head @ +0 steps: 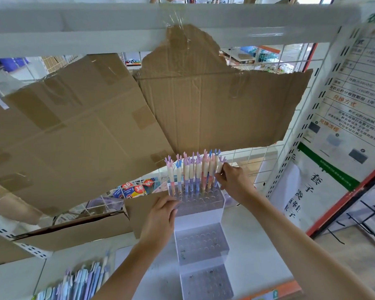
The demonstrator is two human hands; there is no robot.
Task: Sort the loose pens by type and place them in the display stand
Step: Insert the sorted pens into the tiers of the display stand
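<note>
Head view: the tiered clear display stand (200,234) stands on the white shelf (258,256), directly ahead of both hands. Its top tier holds a row of antler-capped pens (191,174), all upright. The right hand (233,182) is at the right end of that row, arm extended forward from the lower right; its fingers pinch the barrel of one pen (219,167) just below the cap. The left hand (160,217) reaches up from the bottom centre, fingers curled against the top tier's left front corner (gripping it, as far as visible). A loose pile of pens (80,282) lies at lower left, well apart from both hands
</note>
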